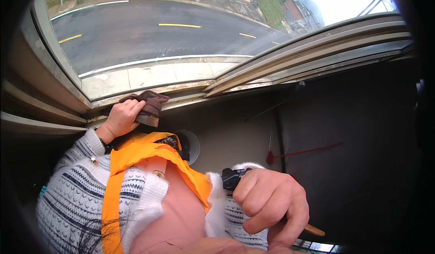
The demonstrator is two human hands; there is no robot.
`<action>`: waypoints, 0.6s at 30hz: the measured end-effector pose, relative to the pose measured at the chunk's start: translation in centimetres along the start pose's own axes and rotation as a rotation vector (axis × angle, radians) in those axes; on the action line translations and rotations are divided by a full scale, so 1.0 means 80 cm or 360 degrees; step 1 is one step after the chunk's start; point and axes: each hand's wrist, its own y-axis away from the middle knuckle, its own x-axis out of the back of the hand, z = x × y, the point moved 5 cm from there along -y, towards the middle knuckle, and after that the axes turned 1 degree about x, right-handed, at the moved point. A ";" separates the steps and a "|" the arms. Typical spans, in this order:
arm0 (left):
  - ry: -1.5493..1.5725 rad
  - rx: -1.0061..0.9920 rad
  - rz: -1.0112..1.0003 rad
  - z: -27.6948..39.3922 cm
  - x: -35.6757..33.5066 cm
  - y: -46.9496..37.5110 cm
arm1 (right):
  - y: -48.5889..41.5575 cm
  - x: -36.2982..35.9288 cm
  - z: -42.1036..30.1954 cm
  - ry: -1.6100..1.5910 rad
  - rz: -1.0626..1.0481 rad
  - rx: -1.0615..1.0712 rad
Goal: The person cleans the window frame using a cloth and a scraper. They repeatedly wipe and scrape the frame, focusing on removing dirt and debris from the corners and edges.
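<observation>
My left hand [123, 118] is at the lower window track, gripping a dark brown cloth [153, 103]. A flat, worn strip, possibly a blade [148, 120], sticks out below the cloth by my fingers; the rest of it is hidden. Close to the camera at lower right is my right hand [272, 203], its fingers curled. The tip of a wooden handle [314, 230] emerges from behind that fist, and its other end is out of sight. The sliding window's frame [183, 101] shows rust and dirt along the sill.
A white bucket [194, 147] stands on the floor beyond my orange apron [136, 153]. Farther right lies a red-handled tool [309, 149], perhaps a broom. Window rails [306, 50] run up to the right. A paved road [142, 33] shows through the glass.
</observation>
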 end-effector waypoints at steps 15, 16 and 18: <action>-0.0051 -0.0066 0.0028 0.000 -0.005 0.005 | -0.017 -0.021 0.023 -0.0224 0.0238 0.0110; -0.0053 -0.0076 0.0032 0.000 -0.005 0.005 | -0.018 -0.026 0.025 -0.0199 0.0290 0.0072; -0.0053 -0.0077 0.0041 0.000 -0.004 0.005 | -0.018 -0.035 0.025 -0.0089 0.0444 -0.0019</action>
